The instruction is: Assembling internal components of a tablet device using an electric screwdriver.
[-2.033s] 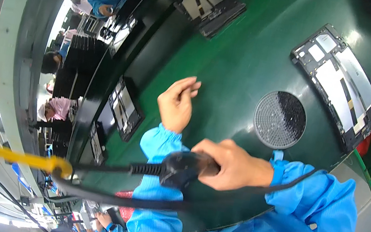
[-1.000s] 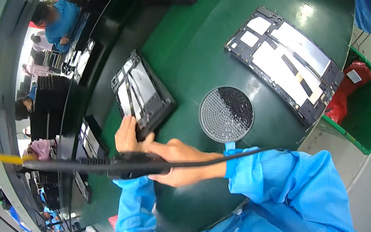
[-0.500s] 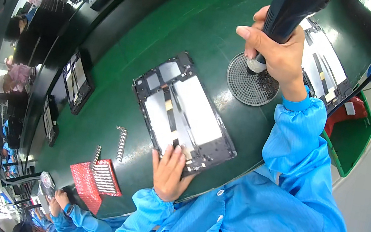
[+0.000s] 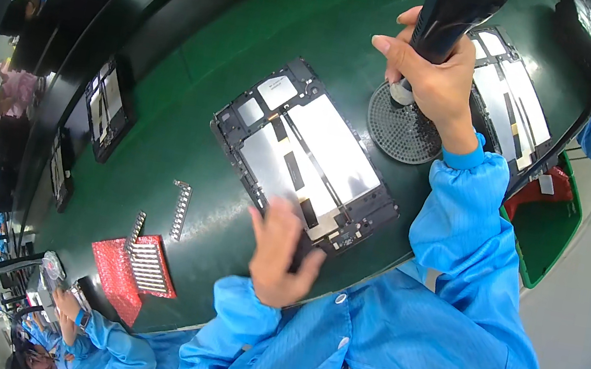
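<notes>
A black electric screwdriver [image 4: 453, 19] is gripped in my right hand [image 4: 440, 83], fingers wrapped round its body. Its tip, partly behind my fingers, points down at a round grey perforated screw tray [image 4: 398, 130] with many tiny dark screws on one side. An opened tablet [image 4: 318, 145], its white battery and black frame showing, lies tilted on the green bench in front of me. At the tablet's near left edge is my left hand [image 4: 276, 260], slightly blurred, with fingers apart and nothing in them. Whether it touches the frame I cannot tell.
Another opened tablet [image 4: 511, 104] lies right of the tray, beside a dark cable. A green bin [image 4: 550, 241] with red wrap stands beyond the right edge. Red bubble wrap [image 4: 112, 271] holds strips of small parts; a loose strip [image 4: 181, 210] lies nearby. More tablets [image 4: 107, 108] sit far left. A co-worker [image 4: 116, 347] works lower left.
My left hand has come away from lying flat on the tablet's near end. The tablet now appears turned slightly. The screwdriver stays over the tray, and the whole view has shifted a little.
</notes>
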Action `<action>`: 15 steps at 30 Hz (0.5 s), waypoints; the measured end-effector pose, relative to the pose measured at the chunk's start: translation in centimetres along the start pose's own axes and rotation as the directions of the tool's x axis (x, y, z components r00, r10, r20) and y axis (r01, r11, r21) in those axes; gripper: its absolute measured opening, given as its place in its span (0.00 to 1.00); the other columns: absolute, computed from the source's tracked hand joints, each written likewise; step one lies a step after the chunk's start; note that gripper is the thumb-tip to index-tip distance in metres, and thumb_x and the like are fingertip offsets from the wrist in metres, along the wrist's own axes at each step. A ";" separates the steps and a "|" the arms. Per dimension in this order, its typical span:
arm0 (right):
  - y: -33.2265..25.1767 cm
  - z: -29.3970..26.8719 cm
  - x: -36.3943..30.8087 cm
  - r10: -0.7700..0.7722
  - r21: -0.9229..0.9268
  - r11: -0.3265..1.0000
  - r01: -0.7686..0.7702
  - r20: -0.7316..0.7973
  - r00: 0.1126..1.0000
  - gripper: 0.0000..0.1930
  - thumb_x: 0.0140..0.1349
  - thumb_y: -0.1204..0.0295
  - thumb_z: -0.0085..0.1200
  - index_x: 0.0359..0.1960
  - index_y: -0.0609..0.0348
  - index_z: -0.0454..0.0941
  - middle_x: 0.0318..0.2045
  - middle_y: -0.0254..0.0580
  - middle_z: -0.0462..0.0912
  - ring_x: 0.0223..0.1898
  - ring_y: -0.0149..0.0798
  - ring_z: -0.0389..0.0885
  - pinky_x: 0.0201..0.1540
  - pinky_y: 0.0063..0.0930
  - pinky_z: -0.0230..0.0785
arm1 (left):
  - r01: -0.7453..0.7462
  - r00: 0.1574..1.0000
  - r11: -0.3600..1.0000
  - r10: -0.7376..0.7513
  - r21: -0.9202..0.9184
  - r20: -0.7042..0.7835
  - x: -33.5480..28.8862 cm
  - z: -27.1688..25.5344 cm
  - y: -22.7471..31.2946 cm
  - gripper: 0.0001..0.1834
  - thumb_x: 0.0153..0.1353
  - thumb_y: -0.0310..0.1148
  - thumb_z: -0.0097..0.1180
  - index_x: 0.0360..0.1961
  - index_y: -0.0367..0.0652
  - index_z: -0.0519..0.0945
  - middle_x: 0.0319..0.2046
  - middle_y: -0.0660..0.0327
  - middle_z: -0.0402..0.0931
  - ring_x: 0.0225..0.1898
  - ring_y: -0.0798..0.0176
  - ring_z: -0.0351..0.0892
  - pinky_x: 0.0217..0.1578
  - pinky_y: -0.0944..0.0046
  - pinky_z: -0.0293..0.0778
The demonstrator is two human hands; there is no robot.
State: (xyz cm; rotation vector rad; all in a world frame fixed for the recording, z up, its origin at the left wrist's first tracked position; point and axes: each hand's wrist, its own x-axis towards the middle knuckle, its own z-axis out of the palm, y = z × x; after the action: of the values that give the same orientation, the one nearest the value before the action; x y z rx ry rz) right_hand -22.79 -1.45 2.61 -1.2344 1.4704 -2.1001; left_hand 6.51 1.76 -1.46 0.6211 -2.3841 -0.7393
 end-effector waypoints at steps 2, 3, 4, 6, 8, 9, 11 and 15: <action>-0.3 -0.3 0.0 0.003 -0.019 1.000 -0.003 0.009 1.000 0.13 0.50 0.78 0.63 0.36 0.64 0.73 0.16 0.35 0.77 0.15 0.27 0.74 0.19 0.18 0.65 | 0.068 0.963 0.993 -0.090 -0.096 -0.255 1.9 0.1 -2.1 0.38 0.50 0.20 0.55 0.64 0.32 0.55 0.64 0.42 0.51 0.66 0.43 0.48 0.64 0.45 0.40; -0.2 -0.5 0.0 0.005 -0.017 1.000 -0.005 0.015 1.000 0.13 0.50 0.78 0.63 0.36 0.64 0.73 0.16 0.35 0.77 0.15 0.27 0.74 0.19 0.18 0.65 | 0.107 0.931 0.972 -0.171 -0.208 -0.322 3.4 0.5 -2.8 0.37 0.51 0.17 0.50 0.64 0.32 0.54 0.65 0.43 0.49 0.67 0.45 0.46 0.64 0.49 0.42; 0.0 -0.5 0.1 -0.007 -0.018 1.000 0.007 0.012 1.000 0.14 0.49 0.77 0.64 0.35 0.64 0.73 0.16 0.34 0.76 0.14 0.26 0.74 0.18 0.18 0.64 | 0.133 0.889 0.939 -0.255 -0.317 -0.381 4.8 0.8 -3.5 0.36 0.52 0.15 0.46 0.64 0.31 0.53 0.66 0.44 0.46 0.68 0.48 0.44 0.65 0.54 0.44; 0.2 -0.4 0.1 -0.021 -0.019 1.000 0.021 0.010 1.000 0.14 0.48 0.76 0.66 0.34 0.63 0.73 0.15 0.33 0.76 0.14 0.26 0.73 0.17 0.18 0.64 | 0.149 0.880 0.918 -0.293 -0.368 -0.375 6.2 1.2 -5.3 0.35 0.52 0.14 0.43 0.64 0.31 0.53 0.67 0.46 0.44 0.68 0.50 0.43 0.65 0.57 0.45; 0.4 -0.4 0.1 -0.012 -0.024 1.000 0.012 0.013 1.000 0.14 0.48 0.75 0.66 0.33 0.63 0.73 0.15 0.33 0.76 0.14 0.26 0.73 0.17 0.18 0.64 | 0.161 0.874 0.893 -0.326 -0.420 -0.360 6.9 1.3 -5.8 0.34 0.53 0.13 0.41 0.64 0.31 0.53 0.67 0.47 0.42 0.69 0.53 0.41 0.64 0.59 0.46; 0.4 -0.3 0.1 -0.013 -0.024 1.000 0.013 0.011 1.000 0.14 0.48 0.75 0.66 0.33 0.63 0.73 0.15 0.33 0.76 0.14 0.26 0.73 0.17 0.18 0.64 | 0.157 0.874 0.890 -0.327 -0.428 -0.359 7.1 1.3 -5.7 0.33 0.54 0.13 0.40 0.64 0.31 0.54 0.67 0.47 0.44 0.69 0.54 0.41 0.64 0.60 0.47; 0.3 -0.1 0.0 0.000 -0.028 1.000 0.000 0.014 1.000 0.14 0.48 0.76 0.66 0.33 0.63 0.72 0.15 0.33 0.76 0.14 0.26 0.74 0.17 0.18 0.64 | 0.153 0.875 0.887 -0.327 -0.435 -0.358 7.2 1.2 -5.7 0.31 0.54 0.14 0.38 0.63 0.31 0.55 0.67 0.47 0.45 0.69 0.55 0.42 0.64 0.61 0.47; 0.5 -0.2 0.0 -0.045 -0.066 0.997 0.048 0.047 0.998 0.14 0.48 0.76 0.65 0.33 0.62 0.72 0.15 0.34 0.76 0.14 0.26 0.74 0.17 0.18 0.64 | 0.208 0.848 0.926 -0.331 -0.315 -0.414 6.4 -0.1 -5.9 0.23 0.60 0.17 0.42 0.58 0.30 0.63 0.53 0.48 0.69 0.59 0.56 0.64 0.62 0.59 0.53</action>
State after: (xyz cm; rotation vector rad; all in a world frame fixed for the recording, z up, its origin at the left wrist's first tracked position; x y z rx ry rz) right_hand -23.10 -1.53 2.11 -1.3447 1.5180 -2.0535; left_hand 3.41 -6.28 -2.70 0.9198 -1.7453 -0.8914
